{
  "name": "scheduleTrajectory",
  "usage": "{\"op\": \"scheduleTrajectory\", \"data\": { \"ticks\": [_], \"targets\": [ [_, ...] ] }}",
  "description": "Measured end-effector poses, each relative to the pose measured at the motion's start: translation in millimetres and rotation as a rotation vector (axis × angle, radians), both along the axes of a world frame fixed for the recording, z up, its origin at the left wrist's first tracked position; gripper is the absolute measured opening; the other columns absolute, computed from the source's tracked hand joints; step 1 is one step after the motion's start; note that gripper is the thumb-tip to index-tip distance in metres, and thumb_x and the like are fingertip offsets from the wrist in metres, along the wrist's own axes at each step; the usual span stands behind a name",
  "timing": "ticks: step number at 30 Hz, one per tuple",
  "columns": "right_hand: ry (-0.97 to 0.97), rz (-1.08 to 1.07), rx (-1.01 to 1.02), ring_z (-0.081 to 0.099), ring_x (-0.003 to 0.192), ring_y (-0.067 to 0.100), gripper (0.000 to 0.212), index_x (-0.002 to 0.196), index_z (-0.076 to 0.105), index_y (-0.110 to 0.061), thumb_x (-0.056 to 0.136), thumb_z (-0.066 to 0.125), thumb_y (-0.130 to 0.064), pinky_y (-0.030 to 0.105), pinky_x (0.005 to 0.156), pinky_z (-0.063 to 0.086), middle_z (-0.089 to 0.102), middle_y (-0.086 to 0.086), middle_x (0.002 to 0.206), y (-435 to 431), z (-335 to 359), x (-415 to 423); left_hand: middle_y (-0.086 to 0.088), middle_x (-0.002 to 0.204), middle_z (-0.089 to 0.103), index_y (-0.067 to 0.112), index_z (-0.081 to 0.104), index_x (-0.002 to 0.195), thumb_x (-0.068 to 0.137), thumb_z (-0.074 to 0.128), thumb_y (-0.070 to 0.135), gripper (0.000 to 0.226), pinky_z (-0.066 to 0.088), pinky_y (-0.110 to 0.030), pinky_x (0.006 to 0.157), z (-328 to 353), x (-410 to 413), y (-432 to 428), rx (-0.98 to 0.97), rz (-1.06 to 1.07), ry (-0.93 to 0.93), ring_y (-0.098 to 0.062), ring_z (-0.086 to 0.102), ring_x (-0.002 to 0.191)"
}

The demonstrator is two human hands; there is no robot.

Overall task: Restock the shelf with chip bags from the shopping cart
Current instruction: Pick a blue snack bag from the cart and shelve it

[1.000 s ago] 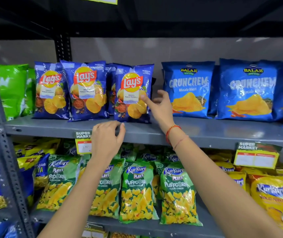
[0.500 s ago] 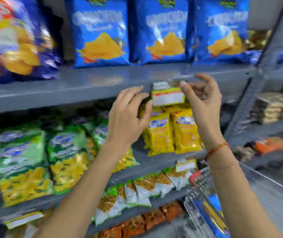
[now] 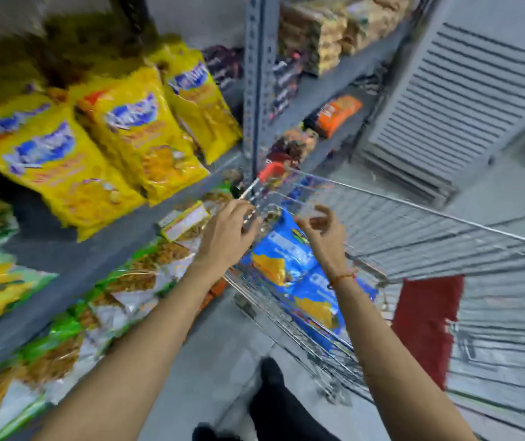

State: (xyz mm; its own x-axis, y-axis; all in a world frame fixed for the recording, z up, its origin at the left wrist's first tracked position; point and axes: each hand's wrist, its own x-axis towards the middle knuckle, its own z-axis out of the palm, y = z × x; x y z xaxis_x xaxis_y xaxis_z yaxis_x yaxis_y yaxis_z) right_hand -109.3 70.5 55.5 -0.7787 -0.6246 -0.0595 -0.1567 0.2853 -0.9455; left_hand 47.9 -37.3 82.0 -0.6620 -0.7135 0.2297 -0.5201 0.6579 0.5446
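I've got both hands over the wire shopping cart (image 3: 414,224) at centre frame. My left hand (image 3: 226,237) hangs loose-fingered and empty at the cart's near corner; my right hand (image 3: 321,230) is curled, unclenched, grasping nothing. Blue chip bags (image 3: 286,259) lie inside the cart, just below both hands. Yellow bags (image 3: 102,144) fill the shelf (image 3: 73,249) at upper left.

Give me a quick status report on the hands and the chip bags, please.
Left hand and right hand open, empty, above the shopping cart. Blue chip bags lie in it, ungrasped. Nothing blocking.
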Motion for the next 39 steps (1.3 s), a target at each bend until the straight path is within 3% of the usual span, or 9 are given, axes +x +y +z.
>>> {"op": "scheduleTrajectory", "data": {
  "ticks": [3, 7, 11, 16, 22, 27, 30, 36, 39],
  "targets": [
    [-0.087, -0.036, 0.132, 0.053, 0.078, 0.02, 0.049, 0.12, 0.054, -0.003, 0.081, 0.075, -0.024, 0.027, 0.07, 0.044, 0.058, 0.01, 0.088, 9.2, -47.2, -16.5, -0.018, 0.103, 0.065, 0.002, 0.065, 0.102, 0.084, 0.039, 0.041, 0.05, 0.039, -0.037, 0.091, -38.8, -32.2, -1.7, 0.083, -0.061, -0.103, -0.034, 0.061, 0.099],
    [-0.189, -0.056, 0.256, 0.053, 0.079, 0.02, 0.05, 0.12, 0.054, -0.003, 0.081, 0.075, -0.026, 0.034, 0.077, 0.044, 0.057, 0.011, 0.086, 13.3, -107.6, -29.2, -0.019, 0.112, 0.061, 0.001, 0.061, 0.112, 0.086, 0.047, 0.036, 0.045, 0.044, -0.042, 0.093, -85.2, -68.6, -8.6, 0.175, -0.138, -0.261, -0.036, 0.057, 0.106],
    [-0.27, -0.069, 0.377, 0.054, 0.08, 0.02, 0.055, 0.123, 0.052, -0.003, 0.082, 0.073, -0.033, 0.034, 0.074, 0.041, 0.059, 0.014, 0.084, 8.2, -154.0, -37.8, -0.024, 0.112, 0.06, -0.002, 0.06, 0.112, 0.081, 0.035, 0.046, 0.062, 0.039, -0.043, 0.096, -133.9, -96.7, -20.5, 0.286, -0.164, -0.353, -0.038, 0.054, 0.106],
    [-0.399, -0.173, 0.422, 0.05, 0.078, 0.021, 0.064, 0.128, 0.048, -0.004, 0.08, 0.075, -0.037, 0.032, 0.068, 0.036, 0.053, 0.01, 0.085, 3.1, -200.2, -43.9, -0.027, 0.122, 0.053, -0.003, 0.053, 0.122, 0.09, 0.054, 0.028, 0.045, 0.038, -0.046, 0.101, -189.3, -116.9, -45.1, 0.415, -0.12, -0.498, -0.041, 0.047, 0.117],
    [-0.54, -0.264, 0.332, 0.052, 0.101, 0.016, 0.074, 0.134, 0.041, -0.004, 0.076, 0.08, -0.028, 0.028, 0.088, 0.044, 0.052, 0.0, 0.112, -1.3, -229.9, -49.5, -0.024, 0.138, 0.041, 0.008, 0.036, 0.137, 0.088, 0.053, 0.046, 0.064, 0.037, -0.049, 0.102, -233.0, -131.2, -64.5, 0.569, 0.051, -0.604, -0.039, 0.04, 0.126],
    [-0.688, -0.325, 0.216, 0.056, 0.115, 0.02, 0.086, 0.141, 0.03, -0.011, 0.073, 0.083, -0.022, 0.039, 0.105, 0.046, 0.055, 0.005, 0.131, -19.2, -245.7, -50.1, -0.014, 0.154, 0.025, 0.016, 0.014, 0.148, 0.083, 0.052, 0.06, 0.087, 0.025, -0.05, 0.111, -257.0, -143.6, -70.4, 0.833, 0.158, -0.574, -0.035, 0.028, 0.138],
    [-0.744, -0.349, 0.183, 0.048, 0.121, 0.019, 0.095, 0.148, 0.017, -0.014, 0.077, 0.079, -0.021, 0.028, 0.106, 0.037, 0.043, 0.004, 0.143, -26.9, -248.6, -52.6, -0.014, 0.152, 0.029, 0.014, 0.017, 0.147, 0.084, 0.048, 0.062, 0.086, 0.025, -0.045, 0.108, -264.1, -151.8, -72.9, 0.944, 0.206, -0.588, -0.035, 0.03, 0.136],
    [-0.769, -0.325, 0.157, 0.048, 0.122, 0.02, 0.095, 0.15, 0.014, -0.015, 0.079, 0.077, -0.02, 0.034, 0.106, 0.041, 0.045, -0.003, 0.128, -27.3, -246.6, -52.8, -0.01, 0.155, 0.026, 0.023, 0.017, 0.148, 0.074, 0.032, 0.082, 0.095, 0.022, -0.05, 0.113, -251.8, -148.7, -73.4, 1.071, 0.201, -0.609, -0.034, 0.027, 0.138],
    [-0.729, -0.307, 0.116, 0.055, 0.12, 0.023, 0.085, 0.144, 0.028, -0.016, 0.077, 0.08, -0.019, 0.043, 0.107, 0.045, 0.053, 0.0, 0.13, -24.0, -234.9, -51.4, -0.008, 0.158, 0.015, 0.025, 0.009, 0.149, 0.078, 0.028, 0.079, 0.091, 0.016, -0.05, 0.114, -231.2, -148.8, -63.9, 1.062, 0.215, -0.616, -0.033, 0.018, 0.142]
  ]
}}
